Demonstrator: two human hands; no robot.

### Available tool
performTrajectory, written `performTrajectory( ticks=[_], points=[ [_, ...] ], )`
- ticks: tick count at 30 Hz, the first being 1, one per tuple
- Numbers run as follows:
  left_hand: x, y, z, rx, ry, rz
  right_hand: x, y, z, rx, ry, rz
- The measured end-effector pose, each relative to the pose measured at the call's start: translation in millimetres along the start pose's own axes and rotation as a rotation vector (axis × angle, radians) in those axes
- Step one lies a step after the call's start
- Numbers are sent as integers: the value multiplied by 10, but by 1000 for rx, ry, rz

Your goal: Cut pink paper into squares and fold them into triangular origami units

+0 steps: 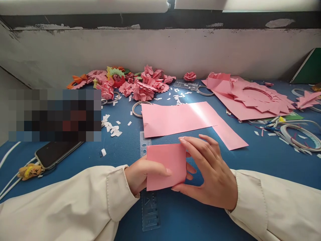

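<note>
A folded square of pink paper (163,156) is held up over the blue table, its layers lined up along the top edge. My left hand (141,171) grips it from the left, thumb flat on the front and the other fingers hidden behind. On the right side, my right hand (212,172) spans the paper, with a fingertip at the top right corner and the thumb at the bottom right corner. Some of its fingers show behind the right edge. A clear plastic ruler (150,212) lies underneath, partly covered by the paper and left hand.
Beyond my hands lie a pink sheet (175,118) and a pink strip (230,134). Pink paper flowers (145,88) are heaped at the wall. A stack of pink paper (240,112), tape rolls (299,137), white scraps (111,127) and a phone (59,152) surround the work area.
</note>
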State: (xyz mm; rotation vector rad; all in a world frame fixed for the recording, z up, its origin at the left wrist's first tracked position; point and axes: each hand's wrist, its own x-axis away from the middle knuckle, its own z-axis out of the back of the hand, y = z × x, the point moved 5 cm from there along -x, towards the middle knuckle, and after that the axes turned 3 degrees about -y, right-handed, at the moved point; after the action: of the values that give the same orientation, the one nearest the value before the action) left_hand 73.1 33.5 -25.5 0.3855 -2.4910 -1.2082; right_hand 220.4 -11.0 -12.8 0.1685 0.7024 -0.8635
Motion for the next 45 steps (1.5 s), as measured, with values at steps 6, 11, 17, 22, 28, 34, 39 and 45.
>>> performTrajectory(
  ticks=[6,11,17,22,28,34,39,45],
  points=[
    [18,-26,47,94,-4,-35,20,59,3,-126,-6,-59],
    [24,-57,48,145,-5,-3,44,141,47,-300,26,-142],
    [27,-60,6,194,-67,122,-39,197,86,-558,14,-175],
    [28,-108,-2,258,-120,192,-58,215,20,-788,-25,-267],
    [-2,-162,8,297,-193,198,-47,251,-49,-943,-77,-366],
    [10,-175,28,285,-223,171,-23,293,-69,-994,-102,-419],
    [30,-169,39,232,-235,142,8,302,-100,-1027,-129,-479],
    [44,-155,68,148,-210,108,11,284,-140,-1067,-201,-547]
  ],
)
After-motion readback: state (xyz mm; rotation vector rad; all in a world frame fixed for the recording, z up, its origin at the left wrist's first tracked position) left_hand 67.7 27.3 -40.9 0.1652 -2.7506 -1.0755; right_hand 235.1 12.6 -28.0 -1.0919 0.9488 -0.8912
